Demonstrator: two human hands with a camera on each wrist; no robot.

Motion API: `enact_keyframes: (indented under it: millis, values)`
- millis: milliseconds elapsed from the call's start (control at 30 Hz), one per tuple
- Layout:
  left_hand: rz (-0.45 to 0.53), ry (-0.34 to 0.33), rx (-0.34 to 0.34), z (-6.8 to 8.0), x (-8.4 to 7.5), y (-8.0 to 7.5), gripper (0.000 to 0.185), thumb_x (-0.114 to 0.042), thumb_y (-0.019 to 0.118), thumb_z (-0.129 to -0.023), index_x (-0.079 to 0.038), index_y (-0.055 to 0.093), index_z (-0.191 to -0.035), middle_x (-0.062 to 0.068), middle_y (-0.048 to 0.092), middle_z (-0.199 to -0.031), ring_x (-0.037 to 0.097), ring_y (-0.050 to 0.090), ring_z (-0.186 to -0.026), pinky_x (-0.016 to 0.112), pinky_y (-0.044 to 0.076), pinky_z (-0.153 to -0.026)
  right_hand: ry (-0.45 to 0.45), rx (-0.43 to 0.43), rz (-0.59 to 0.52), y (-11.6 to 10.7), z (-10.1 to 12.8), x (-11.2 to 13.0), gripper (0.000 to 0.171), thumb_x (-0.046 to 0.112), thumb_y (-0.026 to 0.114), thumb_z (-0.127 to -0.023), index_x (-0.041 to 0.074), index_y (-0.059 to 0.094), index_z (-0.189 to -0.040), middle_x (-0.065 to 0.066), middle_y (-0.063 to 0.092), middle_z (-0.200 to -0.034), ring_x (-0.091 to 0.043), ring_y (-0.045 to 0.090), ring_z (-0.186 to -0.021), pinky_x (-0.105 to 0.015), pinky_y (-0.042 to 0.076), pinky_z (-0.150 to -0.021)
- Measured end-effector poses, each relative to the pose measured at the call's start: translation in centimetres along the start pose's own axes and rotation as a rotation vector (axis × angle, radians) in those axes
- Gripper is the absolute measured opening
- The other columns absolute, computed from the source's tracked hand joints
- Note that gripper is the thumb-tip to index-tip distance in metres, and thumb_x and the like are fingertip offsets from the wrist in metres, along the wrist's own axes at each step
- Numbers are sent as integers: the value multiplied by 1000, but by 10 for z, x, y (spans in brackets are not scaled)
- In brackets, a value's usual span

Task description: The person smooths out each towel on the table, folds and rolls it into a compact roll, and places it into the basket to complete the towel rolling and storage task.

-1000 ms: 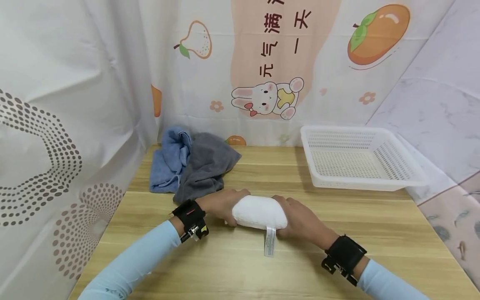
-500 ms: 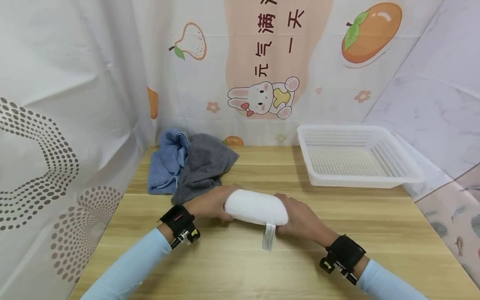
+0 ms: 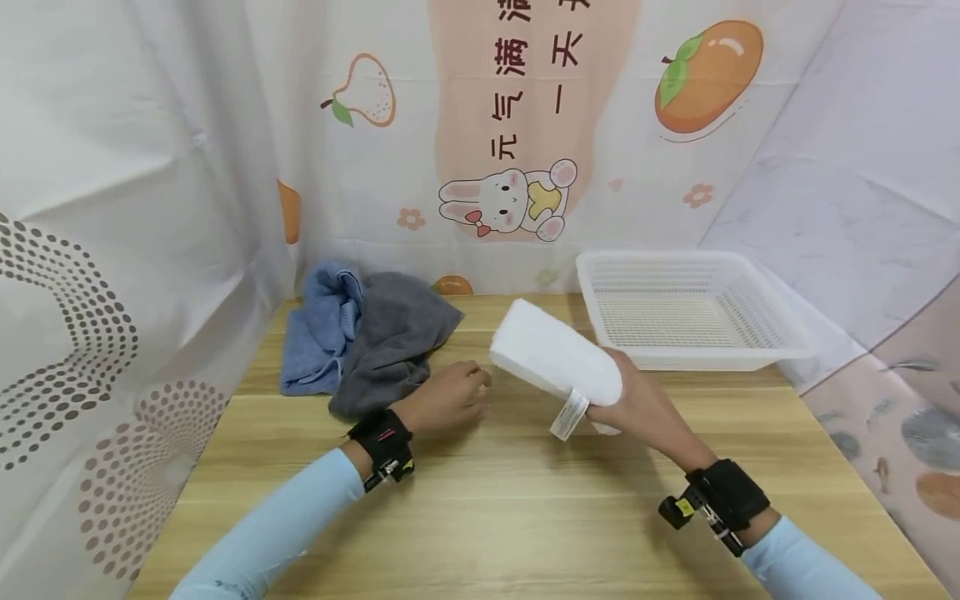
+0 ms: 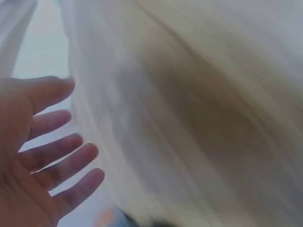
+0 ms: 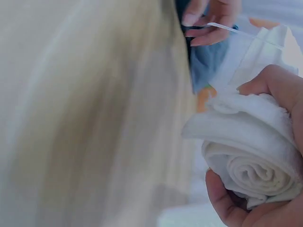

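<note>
A white towel (image 3: 551, 350), rolled up, is raised at a slant over the table with a small label (image 3: 570, 414) hanging from it. My right hand (image 3: 641, 408) grips its near end, thumb and fingers curled round the roll. In the right wrist view the spiral end of the towel (image 5: 255, 172) faces the camera. My left hand (image 3: 446, 400) is apart from the roll, beside the grey towel (image 3: 397, 333). The left wrist view shows this left hand (image 4: 47, 151) with loosely spread fingers and nothing in them.
A folded blue towel (image 3: 318, 333) lies at the back left, against the grey one. At the back right stands a white plastic basket (image 3: 697, 358) with perforated walls. A printed curtain (image 3: 375, 183) hangs behind the wooden table (image 3: 465, 533).
My left hand has let go of the rolled white towel. The right hand has raised it and tilted its far end up, moving it right and away from me.
</note>
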State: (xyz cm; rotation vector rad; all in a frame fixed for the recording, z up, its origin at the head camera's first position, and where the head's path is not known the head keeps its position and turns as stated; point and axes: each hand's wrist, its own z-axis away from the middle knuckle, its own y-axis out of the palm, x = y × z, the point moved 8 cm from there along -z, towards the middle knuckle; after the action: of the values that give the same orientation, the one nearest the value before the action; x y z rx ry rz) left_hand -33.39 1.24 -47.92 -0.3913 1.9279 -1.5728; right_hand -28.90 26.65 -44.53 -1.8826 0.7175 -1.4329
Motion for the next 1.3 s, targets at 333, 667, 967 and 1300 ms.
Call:
enact_keyframes:
  millis: [333,667,967,1300]
  values:
    - [-316,225,-215,-96,-93,8,58,-26,62,-103,-7,42,-154,10,45,-153,24,47,-138,39,49,-102,193,-132,-10,-63,-4,-13,86,35,85,-80,9,43,-151,-14,59,-132,-33,60,-108,-47,50,-79]
    - [-346,282,-131,-130,-117,23,67,-22,59,-102,-5,31,-161,15,39,-157,35,40,-143,46,42,-109,230,-185,-60,-82,-3,-18,83,37,86,-79,9,47,-147,-12,59,-129,-31,57,-108,-45,47,-82]
    - [-290,305,-271,-135,-121,13,52,-16,53,-107,-2,38,-155,11,58,-138,25,56,-125,36,54,-88,237,-176,-85,-82,-10,-24,89,46,85,-82,11,43,-152,-12,57,-136,-32,57,-114,-48,48,-85]
    - [-230,282,-288,-137,-119,8,45,-16,54,-107,-5,48,-151,6,61,-140,21,57,-128,33,54,-87,263,-181,-115,-81,-19,-28,90,45,86,-80,10,43,-150,-12,57,-135,-31,56,-114,-45,48,-84]
